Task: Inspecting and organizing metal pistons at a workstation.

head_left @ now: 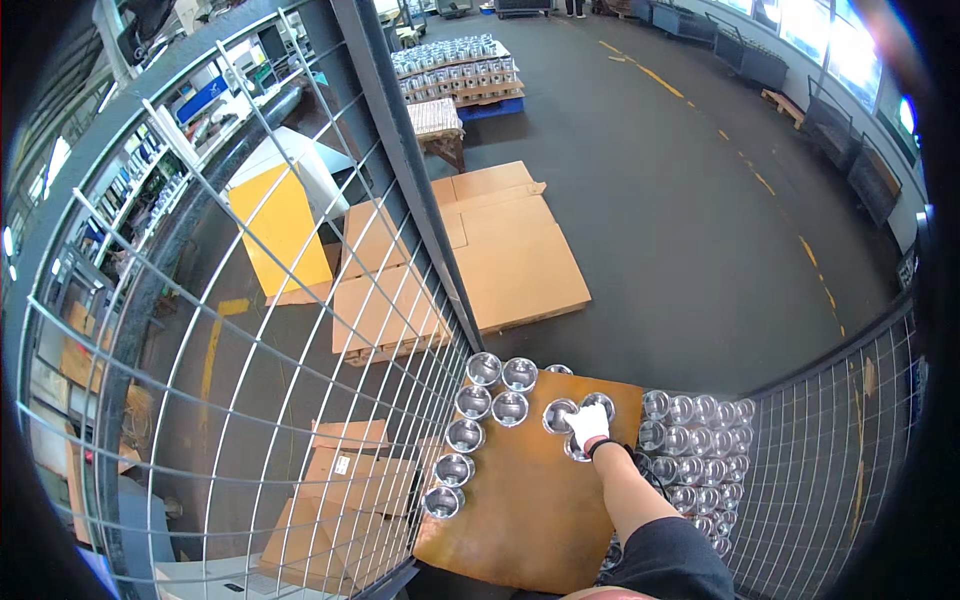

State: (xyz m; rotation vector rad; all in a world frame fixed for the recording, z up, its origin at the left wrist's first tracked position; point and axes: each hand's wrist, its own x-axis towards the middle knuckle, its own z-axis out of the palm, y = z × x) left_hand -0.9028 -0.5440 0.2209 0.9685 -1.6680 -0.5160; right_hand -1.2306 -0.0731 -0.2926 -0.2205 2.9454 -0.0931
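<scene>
A white glove covers my right hand [588, 426], which reaches down among a small cluster of shiny, hollow round metal parts that look like pistons. Its fingers are bent at the near rim of one piston [599, 401] and partly cover it. Another piston [559, 415] stands just left of the glove, and a third [575, 448] shows below it, partly hidden. They stand on a brown sheet [535, 495]. Several more pistons [465, 435] line the sheet's left edge, doubled toward the far end. My left hand is out of view.
Several rows of pistons [698, 440] stand right of the sheet. Wire mesh [290, 330] rises on the left, with a dark post [405, 160]; another mesh panel [830, 440] is on the right. Stacked cardboard [515, 250] lies beyond, before a loaded pallet [490, 107].
</scene>
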